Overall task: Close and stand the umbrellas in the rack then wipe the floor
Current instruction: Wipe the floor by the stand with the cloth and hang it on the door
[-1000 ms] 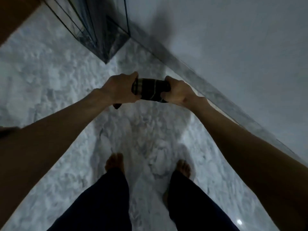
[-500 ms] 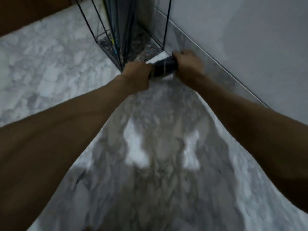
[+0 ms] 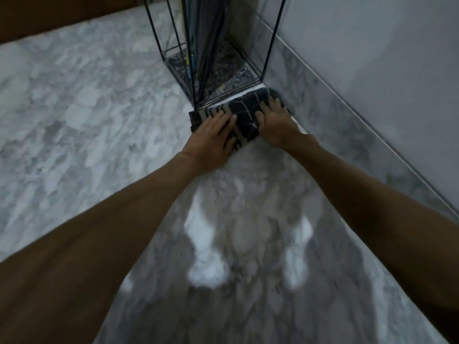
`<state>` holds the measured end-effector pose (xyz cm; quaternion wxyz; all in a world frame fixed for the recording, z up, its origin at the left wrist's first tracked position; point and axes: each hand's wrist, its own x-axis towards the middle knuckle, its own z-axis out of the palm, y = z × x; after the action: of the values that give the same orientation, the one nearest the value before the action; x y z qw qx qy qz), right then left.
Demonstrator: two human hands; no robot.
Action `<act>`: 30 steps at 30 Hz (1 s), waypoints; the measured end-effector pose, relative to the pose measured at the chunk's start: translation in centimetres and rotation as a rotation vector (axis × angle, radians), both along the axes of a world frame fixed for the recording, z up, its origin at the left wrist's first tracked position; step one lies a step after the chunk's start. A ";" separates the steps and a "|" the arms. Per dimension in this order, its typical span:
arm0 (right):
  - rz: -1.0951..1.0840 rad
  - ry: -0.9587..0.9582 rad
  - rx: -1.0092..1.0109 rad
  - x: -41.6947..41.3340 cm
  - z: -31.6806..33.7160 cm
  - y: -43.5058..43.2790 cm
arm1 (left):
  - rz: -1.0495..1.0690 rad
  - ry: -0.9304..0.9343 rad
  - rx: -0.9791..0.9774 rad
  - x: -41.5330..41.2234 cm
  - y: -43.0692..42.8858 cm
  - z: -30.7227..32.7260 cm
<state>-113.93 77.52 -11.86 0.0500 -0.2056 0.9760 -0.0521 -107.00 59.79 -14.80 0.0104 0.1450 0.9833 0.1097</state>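
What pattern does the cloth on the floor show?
Dark cloth with pale stripes, seen in the head view.

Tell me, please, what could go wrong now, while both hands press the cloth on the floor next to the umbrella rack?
1. The cloth lies against the base of the wire rack; a forward push could possibly shift the rack or tip the closed umbrellas.
2. The right hand works close to the wall skirting; the knuckles might scrape it.
3. The left hand leans on glossy marble floor; it could slip if wet.

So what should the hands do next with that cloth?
Probably slide the cloth back toward the body. Both the left hand and right hand press it flat on the floor, tight against the rack and wall.
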 end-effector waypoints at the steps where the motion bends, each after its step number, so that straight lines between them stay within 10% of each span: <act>1: -0.021 0.071 -0.001 -1.0 -0.4 0.3 | 0.038 0.014 -0.010 0.2 0.0 -0.4; 9: -0.048 -0.219 0.093 -4.0 0.3 0.0 | 0.161 -0.100 -0.047 -1.0 1.3 0.1; 30: -0.177 -0.216 -0.067 10.2 0.2 9.1 | 0.124 -0.084 -0.021 12.6 9.6 0.1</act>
<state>-103.71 86.64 -11.64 0.1433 -0.1134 0.9769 -0.1109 -94.42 69.35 -14.70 0.0462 0.0788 0.9902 0.1056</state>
